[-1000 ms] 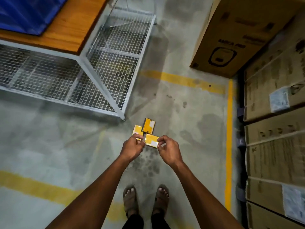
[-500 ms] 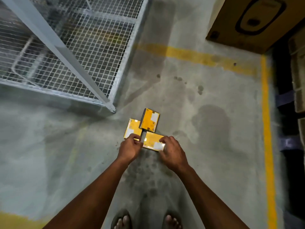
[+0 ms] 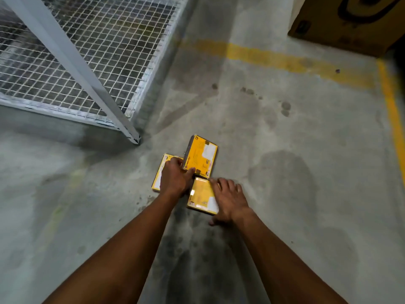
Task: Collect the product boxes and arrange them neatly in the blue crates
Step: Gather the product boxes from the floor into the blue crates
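Note:
Three flat yellow product boxes lie close together on the concrete floor. My left hand (image 3: 175, 178) covers the left box (image 3: 158, 179), fingers curled over its far edge and thumb touching the near corner of the far box (image 3: 200, 155). That far box lies tilted, one edge resting on the others. My right hand (image 3: 228, 198) spans the near box (image 3: 200, 195), with spread fingers on top and the thumb at its near edge. No blue crate is in view.
A white metal rack with wire-mesh panels (image 3: 109, 51) stands at the upper left, its leg foot (image 3: 132, 138) just left of the boxes. A large brown carton (image 3: 341, 23) sits at the upper right. Yellow floor lines (image 3: 274, 57) run behind and to the right.
The view has dropped closer to the floor. Both hands have come down onto the boxes: the left now covers the left box, the right spans the near box.

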A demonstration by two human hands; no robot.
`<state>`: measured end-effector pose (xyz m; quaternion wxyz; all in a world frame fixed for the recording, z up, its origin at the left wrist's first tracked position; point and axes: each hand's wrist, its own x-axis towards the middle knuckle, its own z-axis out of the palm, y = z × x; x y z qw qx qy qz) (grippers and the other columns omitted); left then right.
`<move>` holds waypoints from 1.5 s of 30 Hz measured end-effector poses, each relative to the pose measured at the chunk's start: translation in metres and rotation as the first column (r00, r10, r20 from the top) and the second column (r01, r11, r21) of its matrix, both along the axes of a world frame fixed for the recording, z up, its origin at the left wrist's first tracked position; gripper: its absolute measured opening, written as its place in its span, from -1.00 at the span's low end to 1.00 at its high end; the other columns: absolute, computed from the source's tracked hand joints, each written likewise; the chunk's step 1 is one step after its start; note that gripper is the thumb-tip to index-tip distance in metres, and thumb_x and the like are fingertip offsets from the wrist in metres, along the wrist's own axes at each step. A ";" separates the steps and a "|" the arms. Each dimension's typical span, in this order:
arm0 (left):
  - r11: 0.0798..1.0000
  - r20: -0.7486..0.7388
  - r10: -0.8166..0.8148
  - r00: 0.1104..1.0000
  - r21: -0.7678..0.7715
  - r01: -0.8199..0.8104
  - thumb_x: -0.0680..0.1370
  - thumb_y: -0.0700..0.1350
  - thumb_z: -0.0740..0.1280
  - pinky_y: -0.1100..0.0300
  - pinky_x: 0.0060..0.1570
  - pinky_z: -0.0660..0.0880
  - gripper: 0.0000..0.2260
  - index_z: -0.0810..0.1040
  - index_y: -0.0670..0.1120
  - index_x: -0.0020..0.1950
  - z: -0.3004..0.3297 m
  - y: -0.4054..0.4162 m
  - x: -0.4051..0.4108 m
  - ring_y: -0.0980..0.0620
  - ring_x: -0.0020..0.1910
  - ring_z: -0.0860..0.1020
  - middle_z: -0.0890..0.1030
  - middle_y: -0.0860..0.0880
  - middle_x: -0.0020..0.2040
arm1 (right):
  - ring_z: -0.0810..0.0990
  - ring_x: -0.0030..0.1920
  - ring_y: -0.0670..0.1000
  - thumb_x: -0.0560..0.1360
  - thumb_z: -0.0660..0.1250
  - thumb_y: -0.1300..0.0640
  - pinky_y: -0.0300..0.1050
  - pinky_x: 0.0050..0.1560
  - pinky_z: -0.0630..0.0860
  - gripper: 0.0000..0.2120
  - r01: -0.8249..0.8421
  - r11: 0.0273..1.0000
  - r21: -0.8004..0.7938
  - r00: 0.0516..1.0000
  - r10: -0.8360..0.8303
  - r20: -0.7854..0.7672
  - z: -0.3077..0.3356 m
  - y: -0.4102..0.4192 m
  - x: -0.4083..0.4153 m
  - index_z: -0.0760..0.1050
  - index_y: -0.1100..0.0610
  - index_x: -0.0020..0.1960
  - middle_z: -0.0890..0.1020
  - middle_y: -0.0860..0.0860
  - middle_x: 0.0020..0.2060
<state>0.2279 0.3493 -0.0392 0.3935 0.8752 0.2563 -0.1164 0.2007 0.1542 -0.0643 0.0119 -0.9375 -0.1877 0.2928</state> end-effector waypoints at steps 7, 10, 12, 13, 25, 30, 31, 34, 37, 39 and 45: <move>0.997 -0.062 0.032 0.998 0.066 -0.028 0.48 0.11 0.57 -0.11 0.16 0.57 -0.43 0.47 -0.15 0.34 -0.030 -0.012 0.023 -0.24 0.23 0.58 0.58 -0.21 0.25 | 0.25 0.48 0.25 0.13 0.65 -0.37 0.31 0.47 0.26 0.47 -0.136 0.984 -0.111 0.990 0.134 -0.033 -0.012 0.012 0.021 -0.22 0.12 0.66 0.19 0.19 0.51; 0.999 -0.111 0.038 0.993 0.030 -0.035 0.47 0.10 0.59 -0.03 0.06 0.58 -0.48 0.53 -0.18 0.25 -0.031 -0.008 0.040 -0.22 0.16 0.62 0.64 -0.20 0.17 | 0.30 0.44 0.25 0.17 0.68 -0.21 0.26 0.41 0.37 0.41 -0.132 0.987 -0.096 0.991 0.132 -0.004 -0.015 0.017 0.022 -0.22 0.11 0.65 0.23 0.21 0.49; 0.999 -0.118 0.034 0.992 -0.008 -0.035 0.47 0.11 0.57 -0.03 0.05 0.60 -0.54 0.60 -0.19 0.16 -0.027 -0.007 0.046 -0.21 0.11 0.64 0.68 -0.19 0.10 | 0.35 0.41 0.26 0.17 0.67 -0.21 0.24 0.39 0.40 0.39 -0.120 0.989 -0.086 0.992 0.122 0.019 -0.012 0.016 0.026 -0.19 0.11 0.65 0.28 0.21 0.47; 0.997 -0.102 0.059 0.993 -0.041 -0.063 0.48 0.12 0.56 -0.04 0.07 0.61 -0.57 0.62 -0.18 0.14 -0.021 -0.009 0.045 -0.21 0.09 0.64 0.68 -0.18 0.08 | 0.37 0.40 0.26 0.16 0.66 -0.25 0.23 0.38 0.40 0.38 -0.094 0.993 -0.074 0.995 0.096 0.030 -0.010 0.016 0.029 -0.16 0.11 0.64 0.32 0.21 0.45; 0.665 -0.084 0.538 0.839 -0.569 -0.483 0.62 -0.08 0.46 -0.02 -0.09 0.71 -0.77 0.58 -0.14 0.21 0.153 0.033 -0.036 -0.13 -0.01 0.75 0.70 -0.17 0.13 | 0.64 -0.07 0.18 0.42 0.30 -0.30 0.04 -0.02 0.55 -0.53 0.985 -0.009 0.174 0.153 -0.426 -0.891 0.176 -0.021 -0.028 0.65 0.02 0.11 0.70 0.16 -0.02; 0.689 -0.044 0.502 0.864 -0.584 -0.430 0.56 -0.07 0.52 -0.14 -0.05 0.70 -0.78 0.58 0.00 0.16 0.297 0.022 -0.071 -0.14 -0.02 0.75 0.70 -0.15 0.15 | 0.56 0.19 0.41 0.53 0.21 -0.25 0.28 0.25 0.44 -0.37 0.910 -0.413 0.009 -0.045 -0.120 -0.992 0.301 -0.031 -0.060 0.53 0.13 0.43 0.56 0.36 0.33; 0.722 -0.018 0.460 0.888 -0.575 -0.385 0.54 -0.04 0.54 -0.18 -0.03 0.70 -0.78 0.58 0.05 0.13 0.331 0.015 -0.076 -0.12 -0.04 0.75 0.71 -0.12 0.11 | 0.53 0.24 0.45 0.54 0.22 -0.25 0.32 0.31 0.39 -0.36 0.899 -0.437 -0.015 -0.047 -0.063 -0.997 0.330 -0.029 -0.063 0.52 0.14 0.44 0.54 0.37 0.35; 0.888 0.153 0.248 0.956 -0.431 -0.162 0.40 0.16 0.52 -0.10 -0.07 0.70 -0.66 0.56 0.14 0.10 0.428 -0.003 -0.085 0.00 -0.12 0.73 0.70 0.07 -0.01 | 0.47 0.32 0.47 0.52 0.24 -0.22 0.40 0.46 0.25 -0.34 0.886 -0.463 -0.002 -0.003 0.000 -1.000 0.417 -0.024 -0.065 0.49 0.18 0.46 0.51 0.39 0.38; 0.974 0.293 -0.023 0.956 -0.208 0.087 0.36 0.13 0.47 0.04 -0.08 0.60 -0.61 0.44 0.12 0.10 0.525 -0.023 -0.089 0.09 -0.07 0.63 0.61 0.09 0.00 | 0.49 0.32 0.40 0.51 0.24 -0.18 0.43 0.47 0.24 -0.36 0.879 -0.472 0.070 0.067 -0.024 -0.997 0.511 -0.018 -0.057 0.51 0.19 0.44 0.54 0.35 0.36; 0.962 0.316 -0.134 0.939 -0.186 0.200 0.33 0.11 0.50 0.04 -0.05 0.57 -0.54 0.36 0.12 0.12 0.581 -0.035 -0.090 0.09 0.00 0.57 0.53 0.07 0.05 | 0.56 0.24 0.33 0.51 0.21 -0.14 0.37 0.38 0.38 -0.44 0.872 -0.475 0.115 0.105 -0.048 -0.993 0.569 -0.016 -0.051 0.58 0.18 0.35 0.58 0.32 0.30; 0.928 0.360 -0.281 0.889 -0.132 0.347 0.27 0.32 0.49 0.40 0.00 0.33 -0.42 0.32 0.14 0.12 0.738 -0.046 -0.100 0.23 0.11 0.43 0.38 0.13 0.11 | 0.58 0.02 0.20 0.44 0.26 -0.09 0.14 0.05 0.59 -0.59 0.873 -0.425 0.237 0.259 -0.007 -0.966 0.749 -0.010 -0.048 0.60 0.14 0.15 0.59 0.24 0.15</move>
